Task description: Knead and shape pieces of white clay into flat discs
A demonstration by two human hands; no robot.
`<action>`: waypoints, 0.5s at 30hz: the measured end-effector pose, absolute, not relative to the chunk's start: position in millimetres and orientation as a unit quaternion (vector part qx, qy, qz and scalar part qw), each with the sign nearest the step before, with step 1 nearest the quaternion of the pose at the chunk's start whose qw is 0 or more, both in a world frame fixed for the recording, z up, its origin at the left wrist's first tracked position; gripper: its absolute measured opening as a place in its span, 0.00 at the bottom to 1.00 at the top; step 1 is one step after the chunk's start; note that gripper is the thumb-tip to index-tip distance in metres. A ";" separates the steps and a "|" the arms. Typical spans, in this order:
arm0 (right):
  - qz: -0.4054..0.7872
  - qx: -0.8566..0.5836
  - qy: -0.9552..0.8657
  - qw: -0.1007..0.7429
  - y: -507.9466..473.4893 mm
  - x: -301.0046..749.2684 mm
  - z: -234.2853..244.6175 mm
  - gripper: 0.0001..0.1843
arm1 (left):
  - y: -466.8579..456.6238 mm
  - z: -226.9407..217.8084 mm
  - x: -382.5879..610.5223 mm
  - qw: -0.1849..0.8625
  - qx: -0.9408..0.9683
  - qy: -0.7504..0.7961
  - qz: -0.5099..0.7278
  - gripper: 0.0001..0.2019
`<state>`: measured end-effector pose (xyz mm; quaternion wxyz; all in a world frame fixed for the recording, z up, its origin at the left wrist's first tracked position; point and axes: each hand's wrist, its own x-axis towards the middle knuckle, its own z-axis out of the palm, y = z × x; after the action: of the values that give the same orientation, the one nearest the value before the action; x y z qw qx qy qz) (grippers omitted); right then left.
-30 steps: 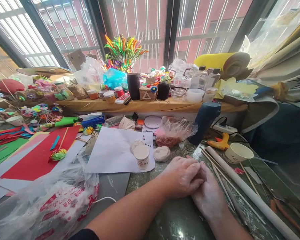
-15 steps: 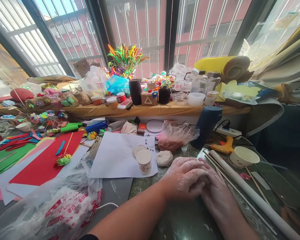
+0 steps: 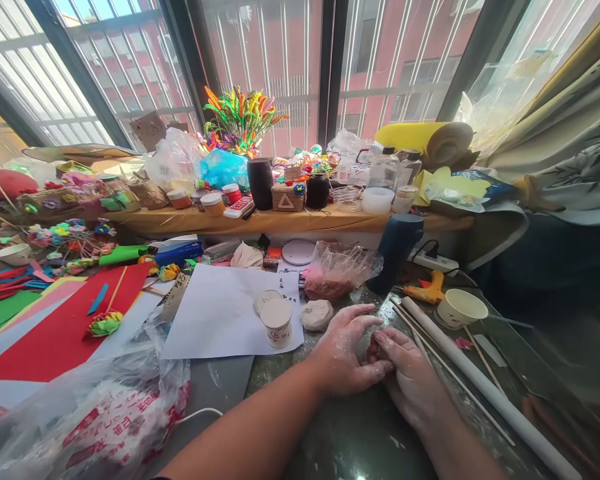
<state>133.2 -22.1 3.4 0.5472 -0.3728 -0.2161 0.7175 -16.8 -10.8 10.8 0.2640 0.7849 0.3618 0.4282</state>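
Observation:
My left hand (image 3: pixel 349 347), dusted with white, is open, its fingers spread and pointing right. Its thumb reaches across to my right hand (image 3: pixel 405 363), whose fingers are curled together in a pinch. Whatever those fingers hold, if anything, is hidden. Just beyond my left hand rests a lump of off-white clay (image 3: pixel 317 315), close to the edge of a white paper sheet (image 3: pixel 215 313). On that sheet stands a small paper cup (image 3: pixel 279 330), with a round pale disc (image 3: pixel 266 300) behind it.
A long white tube (image 3: pixel 460 353) and thin sticks lie right of my hands, near another paper cup (image 3: pixel 463 308) and a yellow glue gun (image 3: pixel 427 288). A dark blue flask (image 3: pixel 395 253) stands behind. At left are red paper (image 3: pixel 70 327) and a plastic bag (image 3: pixel 115 413).
My hands were clasped together; now they have come apart, the left fingers spreading and the right fingers curling into a pinch. The whole view has shifted slightly, with things appearing further left.

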 end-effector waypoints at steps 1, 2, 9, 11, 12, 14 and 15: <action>0.713 -0.374 -0.218 0.552 -21.7 133.5 3.7 0.16 | -10.5 11.5 -17.9 0.275 0.796 0.336 0.422 0.31; 0.709 -0.375 -0.220 0.555 -21.4 133.9 4.2 0.17 | -10.2 12.2 -19.0 0.282 0.802 0.319 0.420 0.30; 0.698 -0.398 -0.202 0.559 -21.2 130.9 9.5 0.23 | -4.9 10.1 -22.6 0.299 0.763 0.333 0.467 0.16; 0.703 -0.405 -0.215 0.544 -22.9 128.3 10.0 0.21 | -2.9 7.3 -22.1 0.304 0.746 0.346 0.481 0.14; 0.708 -0.407 -0.224 0.532 -24.3 127.0 10.0 0.19 | -1.8 5.9 -21.8 0.307 0.739 0.351 0.486 0.13; 0.715 -0.409 -0.240 0.514 -27.7 125.2 9.1 0.16 | 0.1 3.9 -21.1 0.315 0.726 0.361 0.494 0.11; 0.717 -0.409 -0.247 0.508 -29.4 124.9 8.3 0.15 | 0.9 3.3 -20.8 0.319 0.719 0.366 0.497 0.10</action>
<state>124.9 -29.4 8.3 0.5078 -0.4090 -0.2470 0.7168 -20.8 0.9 3.3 0.3192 0.7193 0.3656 0.4971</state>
